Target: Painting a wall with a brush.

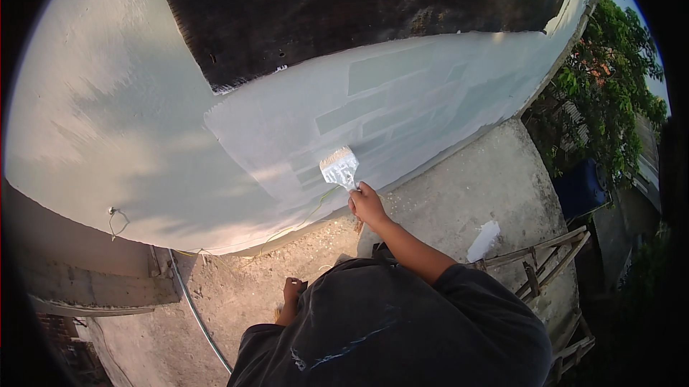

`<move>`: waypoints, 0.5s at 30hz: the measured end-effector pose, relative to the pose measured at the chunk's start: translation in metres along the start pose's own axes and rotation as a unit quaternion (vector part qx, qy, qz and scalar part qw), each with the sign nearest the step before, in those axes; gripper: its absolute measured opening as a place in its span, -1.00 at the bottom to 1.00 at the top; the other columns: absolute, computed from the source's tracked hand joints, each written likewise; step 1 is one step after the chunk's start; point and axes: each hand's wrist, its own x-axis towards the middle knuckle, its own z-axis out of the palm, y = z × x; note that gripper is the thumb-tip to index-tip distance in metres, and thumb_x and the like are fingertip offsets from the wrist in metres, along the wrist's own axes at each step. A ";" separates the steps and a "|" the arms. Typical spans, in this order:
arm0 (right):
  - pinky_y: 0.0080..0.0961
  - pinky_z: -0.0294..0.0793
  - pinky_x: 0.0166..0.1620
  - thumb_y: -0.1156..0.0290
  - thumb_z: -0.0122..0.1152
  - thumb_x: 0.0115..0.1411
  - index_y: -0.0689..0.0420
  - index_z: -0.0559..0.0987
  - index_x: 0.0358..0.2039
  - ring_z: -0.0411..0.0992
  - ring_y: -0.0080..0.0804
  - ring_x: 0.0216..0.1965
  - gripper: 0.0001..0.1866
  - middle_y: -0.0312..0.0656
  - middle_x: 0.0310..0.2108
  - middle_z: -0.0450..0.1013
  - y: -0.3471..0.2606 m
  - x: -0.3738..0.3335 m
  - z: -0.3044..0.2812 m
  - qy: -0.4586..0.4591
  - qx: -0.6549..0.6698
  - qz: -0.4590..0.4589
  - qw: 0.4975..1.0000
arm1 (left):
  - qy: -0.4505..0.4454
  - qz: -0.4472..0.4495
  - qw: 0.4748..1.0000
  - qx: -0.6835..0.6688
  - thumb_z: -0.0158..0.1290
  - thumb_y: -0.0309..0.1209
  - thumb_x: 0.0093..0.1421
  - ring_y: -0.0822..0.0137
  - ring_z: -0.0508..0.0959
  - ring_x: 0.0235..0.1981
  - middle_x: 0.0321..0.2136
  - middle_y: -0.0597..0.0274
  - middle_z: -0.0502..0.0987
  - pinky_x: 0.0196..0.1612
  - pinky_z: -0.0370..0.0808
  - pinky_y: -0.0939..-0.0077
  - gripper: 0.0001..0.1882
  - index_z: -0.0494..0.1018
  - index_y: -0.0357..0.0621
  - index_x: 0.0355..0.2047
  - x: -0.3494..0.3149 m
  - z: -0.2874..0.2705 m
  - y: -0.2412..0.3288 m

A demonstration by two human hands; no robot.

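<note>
My right hand is wrapped round the handle of a wide flat paintbrush. White paint smears the brush's head, and its pale bristles point up at the wall; whether they touch it I cannot tell. Fresh whitish strokes cover part of the pale grey-green wall, with several greener patches showing between them. Low beside my body, my left hand has its fingers curled. What it holds, if anything, is hidden.
A large dark panel sits above the painted area. A wire sticks out of the wall at left, and a hose crosses the ground. White paint marks the concrete, near a wooden frame. A blue barrel stands at right.
</note>
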 end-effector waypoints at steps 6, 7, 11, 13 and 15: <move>-0.58 0.05 -0.74 0.38 -0.08 0.23 0.13 0.30 -0.40 0.14 -0.60 -0.78 -0.88 -0.31 -0.70 0.28 -0.003 -0.004 0.026 -0.044 -0.025 -0.013 0.999 | 0.008 0.003 1.000 -0.023 0.06 -0.19 0.08 0.15 0.55 -0.29 -0.35 0.00 0.54 -0.22 0.46 0.35 -0.66 0.42 -0.22 -0.30 -0.008 0.000 -0.005; -0.60 0.04 -0.74 0.38 -0.08 0.23 0.13 0.30 -0.40 0.14 -0.60 -0.78 -0.89 -0.31 -0.69 0.28 -0.005 -0.006 0.026 -0.069 -0.015 -0.015 0.997 | 0.004 -0.016 1.000 -0.018 0.07 -0.19 0.09 0.16 0.55 -0.28 -0.34 0.01 0.54 -0.21 0.45 0.36 -0.67 0.42 -0.22 -0.30 -0.010 -0.001 -0.005; -0.64 -0.01 -0.76 0.40 -0.09 0.22 0.12 0.30 -0.39 0.10 -0.63 -0.79 -0.91 -0.29 -0.65 0.29 -0.042 -0.021 0.020 -0.114 0.076 0.012 0.991 | -0.002 -0.023 1.000 -0.010 0.07 -0.22 0.11 0.19 0.52 -0.24 -0.33 0.03 0.53 -0.17 0.43 0.40 -0.70 0.41 -0.22 -0.30 -0.016 -0.001 -0.009; -0.66 -0.02 -0.76 0.40 -0.10 0.22 0.11 0.32 -0.36 0.09 -0.64 -0.79 -0.92 -0.29 -0.64 0.28 -0.052 -0.026 0.007 -0.106 0.108 0.023 0.988 | 0.000 -0.028 0.999 -0.021 0.07 -0.25 0.11 0.20 0.52 -0.23 -0.32 0.03 0.53 -0.16 0.42 0.40 -0.72 0.41 -0.22 -0.31 -0.018 0.000 -0.013; -0.67 -0.03 -0.76 0.39 -0.11 0.22 0.11 0.33 -0.33 0.07 -0.64 -0.79 -0.92 -0.28 -0.63 0.28 -0.056 -0.028 -0.011 -0.101 0.139 0.032 0.985 | 0.004 -0.032 0.999 -0.034 0.07 -0.27 0.11 0.21 0.51 -0.22 -0.31 0.03 0.52 -0.15 0.41 0.40 -0.74 0.41 -0.21 -0.31 -0.015 0.002 -0.019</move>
